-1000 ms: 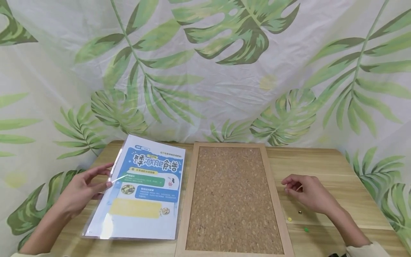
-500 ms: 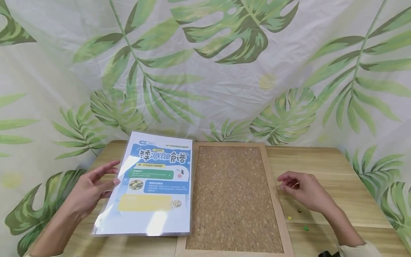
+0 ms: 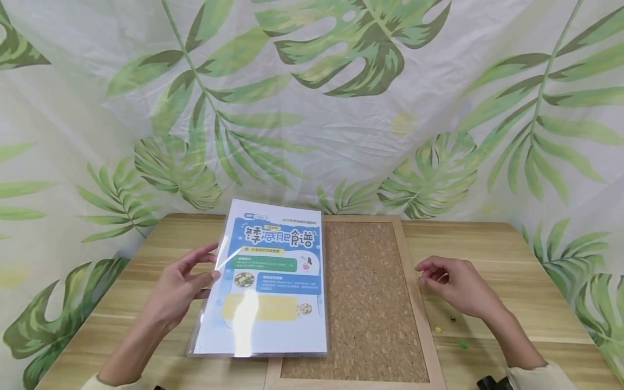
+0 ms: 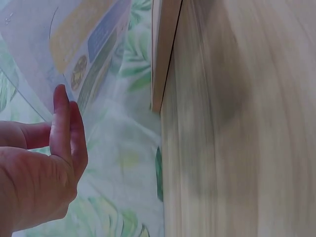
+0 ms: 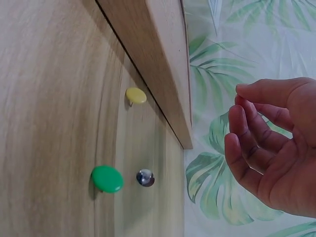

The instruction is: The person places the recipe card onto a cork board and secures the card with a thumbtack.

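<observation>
My left hand [image 3: 175, 290] pinches the left edge of a laminated poster [image 3: 273, 336] with a blue and yellow print. The poster is tilted up and overlaps the left part of a wood-framed cork board [image 3: 375, 303]. From the left wrist view, the hand [image 4: 42, 173] has thumb and fingers at the clear edge of the sheet [image 4: 29, 44], which hangs above the table. My right hand [image 3: 458, 284] hovers by the board's right edge, thumb and index tips together on a tiny purplish speck [image 3: 421, 278], mostly hidden; I cannot tell its kind.
On the wooden table [image 3: 487, 244] right of the board lie a yellow thumbtack [image 5: 136, 95], a green thumbtack [image 5: 107, 178] and a silver thumbtack [image 5: 145, 177]. Behind the table hangs a leaf-patterned curtain [image 3: 312, 135]. The board's frame [image 5: 158, 54] stands a little above the tabletop.
My left hand has carried the poster to the right, from beside the cork board to over its left part. My right hand has shifted slightly left and up.
</observation>
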Motion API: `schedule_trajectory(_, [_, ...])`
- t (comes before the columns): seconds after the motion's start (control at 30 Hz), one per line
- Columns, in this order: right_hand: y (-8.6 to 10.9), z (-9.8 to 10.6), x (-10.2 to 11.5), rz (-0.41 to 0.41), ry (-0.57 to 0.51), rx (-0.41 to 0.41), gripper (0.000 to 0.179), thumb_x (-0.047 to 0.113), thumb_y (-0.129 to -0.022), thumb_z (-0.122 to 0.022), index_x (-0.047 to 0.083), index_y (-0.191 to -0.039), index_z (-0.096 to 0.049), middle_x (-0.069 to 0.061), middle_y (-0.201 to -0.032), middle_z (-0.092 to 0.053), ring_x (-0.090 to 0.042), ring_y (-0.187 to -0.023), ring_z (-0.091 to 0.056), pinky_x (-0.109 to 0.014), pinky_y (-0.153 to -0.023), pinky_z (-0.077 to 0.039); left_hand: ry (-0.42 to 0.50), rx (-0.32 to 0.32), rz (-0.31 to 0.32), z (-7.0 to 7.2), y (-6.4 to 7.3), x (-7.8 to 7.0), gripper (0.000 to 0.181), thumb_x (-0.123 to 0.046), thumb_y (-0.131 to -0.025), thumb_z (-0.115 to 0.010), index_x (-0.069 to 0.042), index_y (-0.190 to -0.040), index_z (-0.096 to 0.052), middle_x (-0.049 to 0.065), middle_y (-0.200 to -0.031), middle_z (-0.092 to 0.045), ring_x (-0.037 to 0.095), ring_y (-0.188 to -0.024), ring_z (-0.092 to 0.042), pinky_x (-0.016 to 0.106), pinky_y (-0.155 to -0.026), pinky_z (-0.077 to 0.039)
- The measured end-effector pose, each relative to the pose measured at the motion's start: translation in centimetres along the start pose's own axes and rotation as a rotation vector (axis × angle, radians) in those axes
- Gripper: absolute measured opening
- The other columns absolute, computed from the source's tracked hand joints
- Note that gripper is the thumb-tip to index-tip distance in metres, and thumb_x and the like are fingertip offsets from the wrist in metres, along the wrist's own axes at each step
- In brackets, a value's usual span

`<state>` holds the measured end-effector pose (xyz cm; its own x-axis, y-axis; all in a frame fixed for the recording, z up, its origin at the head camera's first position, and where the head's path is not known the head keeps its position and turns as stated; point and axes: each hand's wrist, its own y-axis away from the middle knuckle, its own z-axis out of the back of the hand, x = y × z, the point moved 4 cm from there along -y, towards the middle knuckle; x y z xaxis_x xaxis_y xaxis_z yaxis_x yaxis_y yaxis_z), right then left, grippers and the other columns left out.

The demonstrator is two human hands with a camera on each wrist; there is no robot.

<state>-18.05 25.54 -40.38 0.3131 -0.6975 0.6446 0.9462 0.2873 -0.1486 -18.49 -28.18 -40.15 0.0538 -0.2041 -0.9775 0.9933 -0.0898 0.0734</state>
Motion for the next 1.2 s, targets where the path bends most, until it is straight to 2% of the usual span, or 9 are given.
schedule_trajectory(0.17, [-0.2, -0.1, 0.3, 0.012, -0.003, -0.004, 0.014, 0.003, -0.098, -0.074, 0.007, -0.111, -0.078, 0.002, -0.089, -0.074, 0.001, -0.081, -0.064, -0.022, -0.073, -0.062, 0.003, 0.0, 0.015, -2.0, -0.5, -0.2, 0.069, 0.004, -0.103, -0.063, -0.006, -0.166, -0.038, 0.017, -0.138, -0.044, 0.013, -0.094, -0.078, 0.035, -0.08, -0.07])
schedule_trajectory(0.37, [-0.5, -0.2, 0.7, 0.02, -0.006, -0.003, 0.014, 0.003, -0.098, -0.074, 0.007, -0.11, -0.079, 0.005, -0.088, -0.073, 0.001, -0.081, -0.065, -0.023, -0.073, -0.062, 0.013, 0.004, 0.05, -4.3, -1.2, -0.4, 0.068, 0.004, -0.102, -0.063, -0.008, -0.165, -0.04, 0.021, -0.142, -0.044, 0.016, -0.094, -0.078, 0.035, -0.081, -0.07])
schedule_trajectory(0.57, [-1.0, -0.4, 1.1, 0.028, 0.0, -0.003, 0.015, 0.002, -0.097, -0.074, 0.006, -0.11, -0.079, 0.007, -0.088, -0.072, 0.0, -0.081, -0.065, -0.023, -0.073, -0.062, 0.021, 0.006, 0.075, -6.4, -1.7, -0.6, 0.067, 0.005, -0.101, -0.063, -0.008, -0.164, -0.043, 0.021, -0.143, -0.045, 0.017, -0.091, -0.077, 0.029, -0.074, -0.069])
schedule_trajectory(0.77, [-1.4, -0.6, 1.8, 0.031, -0.021, 0.007, 0.015, 0.003, -0.097, -0.075, 0.004, -0.112, -0.078, 0.006, -0.089, -0.074, 0.0, -0.081, -0.065, -0.021, -0.073, -0.061, 0.052, 0.018, 0.08, -8.5, -2.0, -0.6, 0.066, 0.007, -0.099, -0.063, -0.008, -0.161, -0.046, 0.019, -0.14, -0.047, 0.014, -0.081, -0.073, 0.02, -0.064, -0.06])
schedule_trajectory(0.97, [-1.8, -0.7, 2.6, 0.033, -0.037, 0.003, 0.015, 0.004, -0.098, -0.076, 0.004, -0.112, -0.078, 0.006, -0.089, -0.073, -0.002, -0.081, -0.064, -0.02, -0.071, -0.059, 0.063, 0.028, 0.084, -10.3, -2.3, -0.6, 0.065, 0.006, -0.098, -0.065, -0.009, -0.159, -0.049, 0.018, -0.136, -0.05, 0.014, -0.075, -0.067, 0.019, -0.058, -0.049])
schedule_trajectory(1.2, [-2.1, -1.2, 2.8, 0.026, -0.035, 0.002, 0.014, 0.005, -0.098, -0.076, 0.005, -0.112, -0.078, 0.005, -0.089, -0.072, -0.004, -0.08, -0.063, -0.02, -0.07, -0.058, 0.075, 0.052, 0.09, -12.0, -2.4, -0.7, 0.063, 0.005, -0.098, -0.066, -0.009, -0.158, -0.05, 0.017, -0.134, -0.051, 0.015, -0.078, -0.067, 0.019, -0.057, -0.046])
